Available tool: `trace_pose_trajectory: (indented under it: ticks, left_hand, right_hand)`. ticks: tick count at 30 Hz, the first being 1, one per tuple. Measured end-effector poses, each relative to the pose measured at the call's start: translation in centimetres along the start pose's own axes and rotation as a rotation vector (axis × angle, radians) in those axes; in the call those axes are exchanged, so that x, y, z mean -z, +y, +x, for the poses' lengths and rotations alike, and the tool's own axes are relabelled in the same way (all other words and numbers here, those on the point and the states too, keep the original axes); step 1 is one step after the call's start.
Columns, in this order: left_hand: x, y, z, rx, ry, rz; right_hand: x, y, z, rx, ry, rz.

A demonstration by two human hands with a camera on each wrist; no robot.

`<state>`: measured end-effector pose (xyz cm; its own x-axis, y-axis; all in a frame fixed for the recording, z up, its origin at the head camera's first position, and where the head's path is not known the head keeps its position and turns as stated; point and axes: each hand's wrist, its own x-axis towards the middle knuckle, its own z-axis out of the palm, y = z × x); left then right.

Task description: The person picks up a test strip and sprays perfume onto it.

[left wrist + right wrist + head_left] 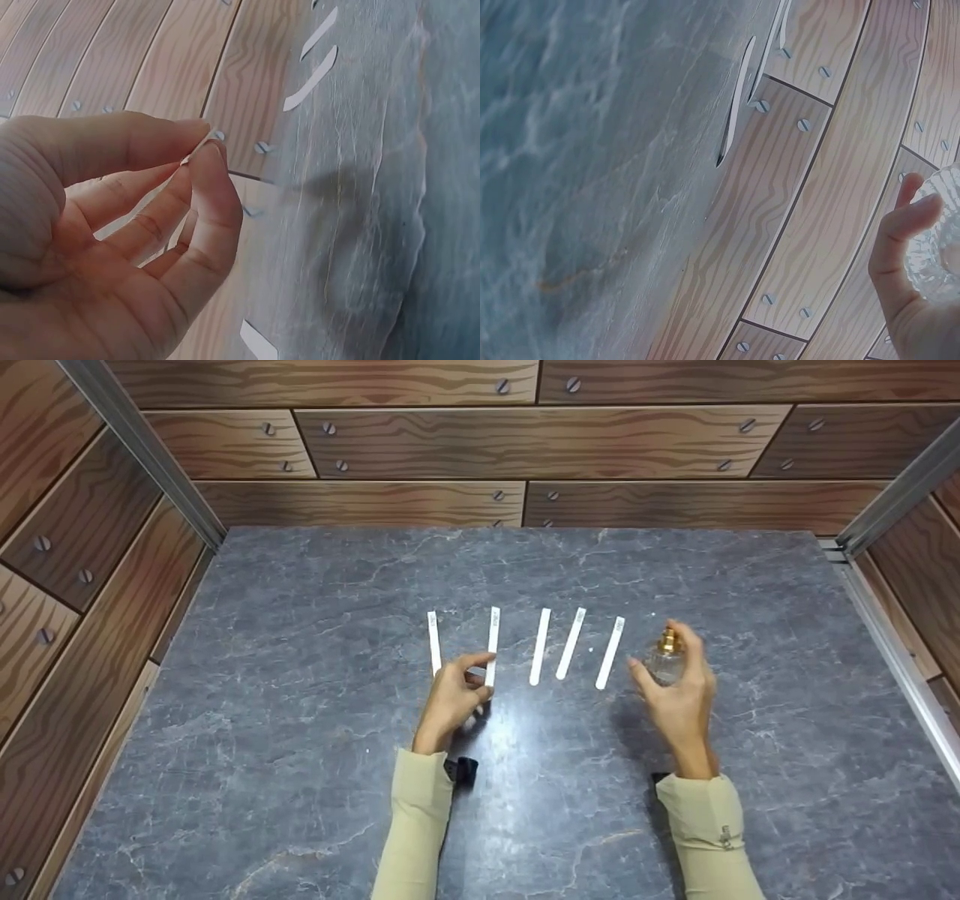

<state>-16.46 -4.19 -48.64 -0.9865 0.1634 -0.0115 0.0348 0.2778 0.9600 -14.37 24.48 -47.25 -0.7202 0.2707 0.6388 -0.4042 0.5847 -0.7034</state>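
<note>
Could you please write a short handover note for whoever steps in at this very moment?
Left hand: pinches the near end of one white paper strip, second from the left in the row.
Right hand: holds a small clear perfume bottle with a gold sprayer, upright, just right of the row.
Layout: four more strips lie flat on the grey marble table: one left of the pinched strip, three to its right.
Done: strips laid out, bottle in hand.
Left: probably spraying the strips; none shows a visible wet mark.
</note>
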Motion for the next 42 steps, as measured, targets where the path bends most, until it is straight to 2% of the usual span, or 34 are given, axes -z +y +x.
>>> trace_pose_trajectory:
  ticks: [10, 22, 30, 37, 42]
  left_hand:
    - [-0.7, 0.2, -0.9, -0.037, -0.018, -0.03]
    - [-0.8, 0.6, -1.8, -0.103, -0.014, 0.027]
    - [-1.6, 0.6, -2.4, -0.072, -0.033, -0.022]
    - [-1.7, 1.0, -2.5, -0.1, -0.008, -0.029]
    - [-2.0, 1.1, -2.6, -0.092, -0.011, -0.021]
  right_hand:
    - [-0.1, 0.0, 0.0, -0.004, 0.011, -0.018]
    - [-0.2, 0.0, -0.1, -0.009, -0.012, 0.002]
    - [-0.2, -0.1, -0.2, -0.014, -0.02, 0.003]
    - [-0.1, -0.1, 0.1, -0.002, -0.02, -0.004]
    - [-0.1, 0.0, 0.0, -0.003, -0.024, -0.002]
